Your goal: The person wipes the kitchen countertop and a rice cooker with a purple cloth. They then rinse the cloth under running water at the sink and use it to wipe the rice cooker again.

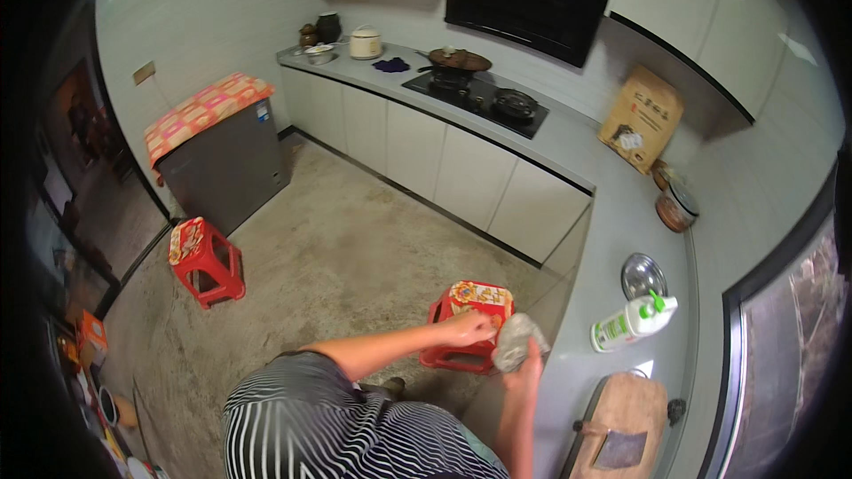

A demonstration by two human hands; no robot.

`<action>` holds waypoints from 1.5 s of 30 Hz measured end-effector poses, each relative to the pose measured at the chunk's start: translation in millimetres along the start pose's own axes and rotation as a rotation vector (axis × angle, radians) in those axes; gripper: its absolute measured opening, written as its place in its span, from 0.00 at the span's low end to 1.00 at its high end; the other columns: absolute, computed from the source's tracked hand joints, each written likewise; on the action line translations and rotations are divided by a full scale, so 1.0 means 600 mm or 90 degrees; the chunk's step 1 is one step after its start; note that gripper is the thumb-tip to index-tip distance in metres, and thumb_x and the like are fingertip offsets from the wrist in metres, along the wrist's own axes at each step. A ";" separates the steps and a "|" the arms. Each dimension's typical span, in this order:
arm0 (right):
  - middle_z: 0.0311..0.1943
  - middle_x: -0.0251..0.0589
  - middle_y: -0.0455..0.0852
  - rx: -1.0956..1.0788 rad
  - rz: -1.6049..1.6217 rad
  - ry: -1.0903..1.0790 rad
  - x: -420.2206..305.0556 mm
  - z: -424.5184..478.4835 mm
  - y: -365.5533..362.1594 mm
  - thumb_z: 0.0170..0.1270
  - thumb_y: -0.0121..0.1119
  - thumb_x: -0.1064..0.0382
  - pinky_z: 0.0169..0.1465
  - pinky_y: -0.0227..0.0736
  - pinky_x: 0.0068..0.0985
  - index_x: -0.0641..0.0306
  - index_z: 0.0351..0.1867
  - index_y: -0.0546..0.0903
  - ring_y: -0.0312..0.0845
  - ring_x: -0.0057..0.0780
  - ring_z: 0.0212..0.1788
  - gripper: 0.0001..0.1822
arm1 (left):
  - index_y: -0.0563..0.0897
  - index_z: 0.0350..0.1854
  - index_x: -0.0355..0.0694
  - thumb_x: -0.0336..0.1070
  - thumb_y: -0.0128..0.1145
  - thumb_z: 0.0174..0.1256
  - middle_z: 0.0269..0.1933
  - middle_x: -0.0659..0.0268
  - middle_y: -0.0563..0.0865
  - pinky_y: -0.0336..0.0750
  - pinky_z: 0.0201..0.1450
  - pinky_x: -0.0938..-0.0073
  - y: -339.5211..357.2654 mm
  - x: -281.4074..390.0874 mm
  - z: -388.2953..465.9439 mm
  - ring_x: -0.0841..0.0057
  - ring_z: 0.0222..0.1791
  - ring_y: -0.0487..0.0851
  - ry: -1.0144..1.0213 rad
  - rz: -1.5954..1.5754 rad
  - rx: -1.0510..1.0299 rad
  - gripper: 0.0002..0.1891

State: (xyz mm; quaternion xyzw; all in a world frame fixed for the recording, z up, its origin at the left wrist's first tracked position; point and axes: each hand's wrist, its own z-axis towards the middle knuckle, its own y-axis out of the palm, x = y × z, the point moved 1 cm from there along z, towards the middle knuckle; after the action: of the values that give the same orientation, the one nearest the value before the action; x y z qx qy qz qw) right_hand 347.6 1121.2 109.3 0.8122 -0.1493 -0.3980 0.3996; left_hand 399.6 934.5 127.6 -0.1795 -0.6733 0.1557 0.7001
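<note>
My right hand (524,367) is shut on a crumpled greyish cloth (516,343), held beside the worktop's front edge. Just to its left, my left hand (471,328) has its fingers curled in, with nothing visible in them. A small gap seems to separate that hand from the cloth. Below both hands stands a red plastic stool (459,354) with a flower-patterned seat; my left forearm and hand cover part of it.
On the grey worktop (566,346) at right are a white bottle with green pump (629,326), a metal bowl (643,276), and a cleaver (620,449) on a wooden board (636,392). A second red stool (208,263) and a covered chest freezer (223,159) stand left. A gas hob (476,103) lies ahead.
</note>
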 end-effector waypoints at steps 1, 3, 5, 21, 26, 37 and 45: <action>0.50 0.38 0.82 -0.011 0.039 0.078 0.043 0.005 0.013 0.66 0.49 0.45 0.40 0.75 0.46 0.50 0.58 0.74 0.77 0.39 0.49 0.23 | 0.78 0.26 0.35 0.49 0.57 0.63 0.26 0.53 0.81 0.72 0.32 0.62 -0.017 -0.067 -0.043 0.63 0.27 0.80 -0.027 0.050 0.019 0.18; 0.50 0.32 0.82 -0.015 0.052 0.158 0.093 0.018 0.029 0.64 0.49 0.40 0.43 0.72 0.45 0.45 0.55 0.76 0.77 0.37 0.49 0.23 | 0.79 0.28 0.35 0.49 0.57 0.63 0.28 0.55 0.83 0.73 0.33 0.63 -0.065 -0.073 -0.107 0.67 0.28 0.80 -0.119 0.028 -0.010 0.18; 0.49 0.31 0.82 -0.014 0.040 0.249 0.137 0.028 0.089 0.64 0.47 0.37 0.44 0.71 0.45 0.46 0.53 0.77 0.77 0.36 0.49 0.24 | 0.80 0.30 0.36 0.50 0.57 0.64 0.25 0.62 0.81 0.72 0.32 0.67 -0.115 -0.108 -0.158 0.73 0.27 0.77 -0.178 -0.004 0.072 0.18; 0.55 0.35 0.77 -0.098 -0.041 0.325 0.443 0.412 0.540 0.64 0.33 0.31 0.48 0.66 0.52 0.52 0.59 0.72 0.71 0.41 0.54 0.35 | 0.80 0.31 0.35 0.47 0.57 0.65 0.24 0.67 0.80 0.71 0.33 0.74 -0.682 -0.384 -0.269 0.80 0.27 0.75 -0.289 -0.172 0.333 0.17; 0.53 0.37 0.77 -0.032 -0.018 0.325 0.491 0.530 0.645 0.62 0.37 0.29 0.51 0.67 0.52 0.53 0.57 0.73 0.71 0.42 0.52 0.36 | 0.80 0.32 0.36 0.45 0.57 0.67 0.24 0.71 0.77 0.69 0.31 0.77 -0.821 -0.421 -0.222 0.84 0.27 0.72 -0.293 -0.188 0.330 0.15; 0.48 0.40 0.80 -0.139 -0.015 0.352 0.573 1.034 0.824 0.64 0.48 0.39 0.51 0.68 0.54 0.58 0.52 0.75 0.73 0.42 0.51 0.27 | 0.80 0.33 0.35 0.43 0.57 0.67 0.26 0.72 0.79 0.70 0.32 0.78 -1.151 -0.600 -0.006 0.85 0.28 0.73 -0.273 -0.233 0.418 0.14; 0.51 0.40 0.78 -0.278 -0.171 0.218 0.675 1.388 1.019 0.63 0.56 0.53 0.53 0.71 0.44 0.62 0.53 0.73 0.74 0.38 0.53 0.21 | 0.80 0.37 0.35 0.41 0.57 0.68 0.32 0.70 0.81 0.74 0.39 0.78 -1.409 -0.698 0.094 0.82 0.34 0.78 -0.336 -0.235 0.551 0.12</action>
State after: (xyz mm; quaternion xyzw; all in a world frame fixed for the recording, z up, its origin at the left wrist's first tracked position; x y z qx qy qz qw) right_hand 14.6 63.6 61.9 0.7749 0.1181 -0.3275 0.5276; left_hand 304.8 -5.5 147.3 0.2920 -0.7210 0.3335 0.5325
